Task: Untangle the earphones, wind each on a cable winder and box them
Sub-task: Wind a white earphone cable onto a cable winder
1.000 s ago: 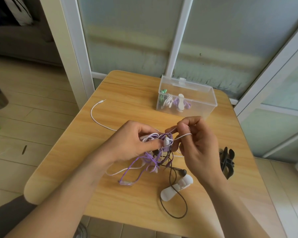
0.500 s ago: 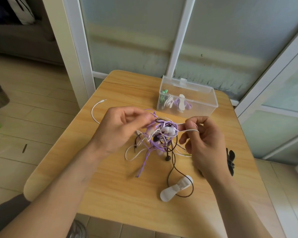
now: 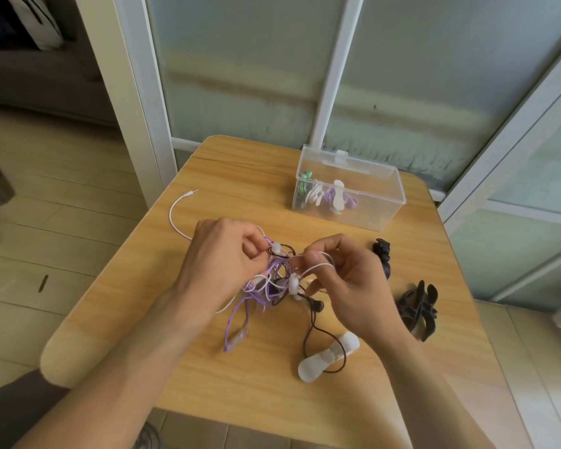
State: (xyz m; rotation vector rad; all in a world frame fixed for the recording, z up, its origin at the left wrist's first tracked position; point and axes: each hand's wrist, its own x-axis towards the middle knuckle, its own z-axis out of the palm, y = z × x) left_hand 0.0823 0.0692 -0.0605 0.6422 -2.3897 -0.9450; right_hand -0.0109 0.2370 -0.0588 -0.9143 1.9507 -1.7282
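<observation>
Both my hands have dropped closer together: left hand (image 3: 222, 254) pinches the tangle (image 3: 269, 283) above the table (image 3: 208, 367), right hand (image 3: 344, 280) pinches its white cord (image 3: 314, 268); separation continues, winder (image 3: 327, 356) and box (image 3: 348, 192) waiting

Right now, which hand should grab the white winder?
Probably the right hand: the white winder lies just below its wrist, while the left hand sits farther across the tangle.

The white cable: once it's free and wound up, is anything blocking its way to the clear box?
Nothing visible on the table blocks the way. But the white cable is knotted with purple and black cables in the tangle, and the clear box looks closed.
</observation>
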